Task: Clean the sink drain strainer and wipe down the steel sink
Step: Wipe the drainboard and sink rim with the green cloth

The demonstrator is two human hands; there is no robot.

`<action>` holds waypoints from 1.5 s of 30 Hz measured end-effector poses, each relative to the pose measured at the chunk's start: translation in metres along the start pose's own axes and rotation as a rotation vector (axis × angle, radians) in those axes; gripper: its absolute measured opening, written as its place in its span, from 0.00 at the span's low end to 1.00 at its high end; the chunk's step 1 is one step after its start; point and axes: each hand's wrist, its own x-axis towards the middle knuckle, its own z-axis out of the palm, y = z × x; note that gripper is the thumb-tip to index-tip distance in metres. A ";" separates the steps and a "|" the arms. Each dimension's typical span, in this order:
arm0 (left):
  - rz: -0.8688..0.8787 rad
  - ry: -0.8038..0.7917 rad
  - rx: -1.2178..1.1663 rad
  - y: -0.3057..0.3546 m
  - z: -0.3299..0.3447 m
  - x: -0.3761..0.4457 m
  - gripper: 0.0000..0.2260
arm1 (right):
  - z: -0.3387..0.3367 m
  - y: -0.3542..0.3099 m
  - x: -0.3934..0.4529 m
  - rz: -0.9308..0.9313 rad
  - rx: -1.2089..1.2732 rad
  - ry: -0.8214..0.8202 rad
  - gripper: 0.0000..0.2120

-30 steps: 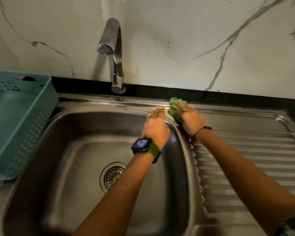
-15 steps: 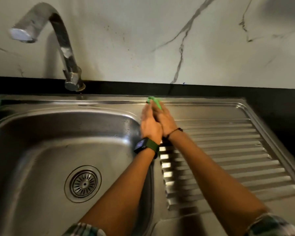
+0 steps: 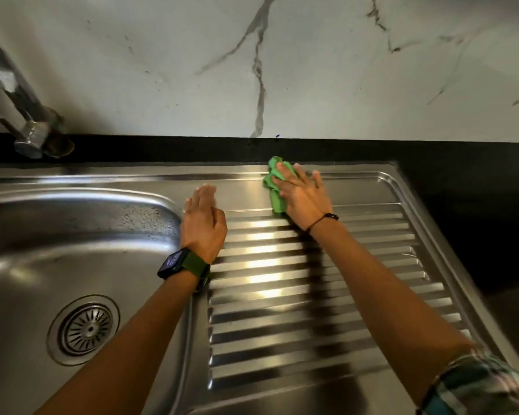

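The steel sink has a basin [image 3: 81, 235] on the left and a ribbed drainboard [image 3: 327, 310] on the right. The round drain strainer [image 3: 86, 328] sits in the basin floor at lower left. My right hand [image 3: 304, 196] presses a crumpled green cloth [image 3: 274, 187] flat on the smooth back strip of the drainboard. My left hand [image 3: 203, 221], with a watch on a green strap at the wrist, rests palm down on the ridge between basin and drainboard, fingers extended, holding nothing.
The tap base [image 3: 36, 136] stands at the back left on the black counter strip [image 3: 282, 149]. A white marble-pattern wall [image 3: 282, 70] rises behind. Dark countertop [image 3: 477, 220] lies to the right of the drainboard.
My right hand has slid the cloth to the right along the back of the drainboard. The hands, side by side before, are now apart. The view has shifted right; the blue basket is out of view.
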 end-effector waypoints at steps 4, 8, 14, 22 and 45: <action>-0.014 -0.031 -0.014 0.001 -0.004 -0.002 0.18 | -0.006 0.085 -0.029 0.300 -0.076 -0.013 0.22; -0.052 -0.020 -0.101 0.005 -0.007 0.000 0.20 | -0.028 0.150 -0.054 0.536 -0.017 -0.073 0.20; -0.052 0.002 -0.185 0.006 -0.009 -0.001 0.21 | -0.016 0.038 -0.017 0.637 0.304 0.171 0.26; -0.004 0.077 -0.157 0.006 -0.007 -0.002 0.23 | 0.005 -0.120 0.053 -0.150 0.256 0.048 0.20; -0.001 -0.096 0.008 0.009 -0.011 -0.003 0.27 | -0.024 0.145 -0.007 0.724 0.163 0.128 0.20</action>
